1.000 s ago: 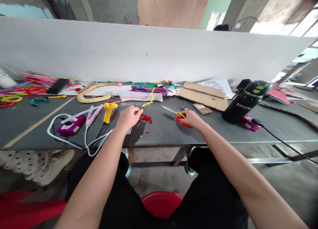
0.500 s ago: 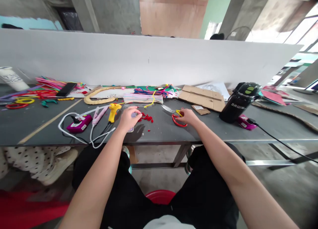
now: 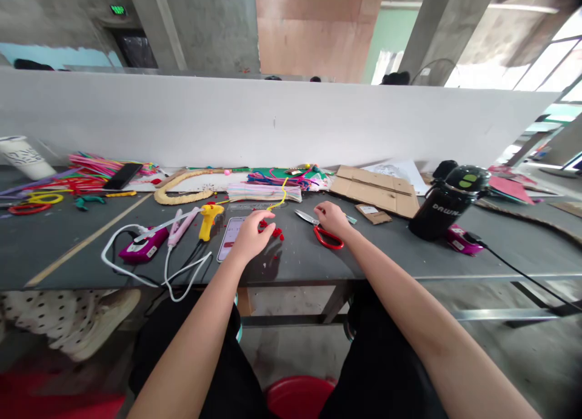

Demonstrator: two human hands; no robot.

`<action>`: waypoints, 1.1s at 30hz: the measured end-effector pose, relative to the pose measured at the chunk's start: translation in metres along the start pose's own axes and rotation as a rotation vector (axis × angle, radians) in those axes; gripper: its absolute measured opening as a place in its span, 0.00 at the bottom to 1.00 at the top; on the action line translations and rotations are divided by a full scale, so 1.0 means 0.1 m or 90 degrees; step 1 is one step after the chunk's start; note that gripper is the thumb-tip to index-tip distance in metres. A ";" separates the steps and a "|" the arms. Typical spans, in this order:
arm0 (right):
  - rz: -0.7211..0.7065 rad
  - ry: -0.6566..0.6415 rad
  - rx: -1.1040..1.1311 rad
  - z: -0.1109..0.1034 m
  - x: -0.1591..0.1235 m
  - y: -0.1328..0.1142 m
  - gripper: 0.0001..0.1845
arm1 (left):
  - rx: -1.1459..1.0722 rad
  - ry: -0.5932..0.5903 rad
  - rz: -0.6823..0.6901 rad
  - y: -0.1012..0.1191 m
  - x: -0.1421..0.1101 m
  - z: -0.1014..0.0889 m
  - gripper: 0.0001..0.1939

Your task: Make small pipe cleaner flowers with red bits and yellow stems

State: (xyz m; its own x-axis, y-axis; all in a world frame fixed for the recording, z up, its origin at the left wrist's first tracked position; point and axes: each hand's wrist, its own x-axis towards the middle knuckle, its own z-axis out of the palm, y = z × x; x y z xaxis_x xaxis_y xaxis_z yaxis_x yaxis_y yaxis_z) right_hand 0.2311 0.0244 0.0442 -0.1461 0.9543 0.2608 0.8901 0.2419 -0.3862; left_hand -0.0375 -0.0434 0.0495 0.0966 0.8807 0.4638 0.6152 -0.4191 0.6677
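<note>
My left hand (image 3: 255, 234) hovers over the right part of a phone (image 3: 226, 243) with a lit screen, thumb and fingers apart and nothing visible between them. Small red fuzzy pieces (image 3: 277, 232) lie scattered just beyond its fingertips. My right hand (image 3: 331, 217) has its fingers curled down beside a pair of scissors (image 3: 330, 239) with a red handle loop and metal blades pointing away to the left. The hand hides part of the scissors, and what its fingertips hold is out of sight. A yellow pipe cleaner (image 3: 284, 193) stands out behind the red pieces.
A yellow glue gun (image 3: 208, 222), a pink stick-like tool (image 3: 182, 226) and a purple power socket (image 3: 143, 245) with cables lie left. Pipe cleaners in a bundle (image 3: 264, 193) and flat cardboard (image 3: 376, 190) lie behind. A black bottle (image 3: 439, 204) stands right.
My left hand has shifted right, uncovering more of the phone. My right hand has moved left off the scissors' near handle area, and its fingers look more curled. The view has tilted slightly up.
</note>
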 end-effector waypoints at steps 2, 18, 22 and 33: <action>0.010 0.002 0.006 0.06 0.26 0.03 0.17 | -0.020 -0.037 -0.047 -0.04 0.16 0.07 0.13; -0.030 -0.083 0.019 0.44 2.21 -0.02 0.16 | -0.128 -0.021 -0.188 -0.60 1.81 0.58 0.08; 0.008 -0.059 0.135 0.42 2.38 0.14 0.10 | -0.125 -0.042 -0.208 -0.72 1.96 0.63 0.08; 0.149 -0.140 0.643 0.28 1.90 -0.04 0.11 | -0.445 -0.090 -0.377 -0.46 1.88 0.79 0.17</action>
State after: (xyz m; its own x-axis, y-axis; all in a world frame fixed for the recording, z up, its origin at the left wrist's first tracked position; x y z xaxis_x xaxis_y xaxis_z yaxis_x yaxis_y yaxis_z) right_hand 0.1873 0.2101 0.0707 -0.1823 0.9824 -0.0413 0.1488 -0.0139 -0.9888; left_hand 0.0141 0.1585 0.0599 0.0400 0.9931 -0.1104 -0.0128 0.1110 0.9937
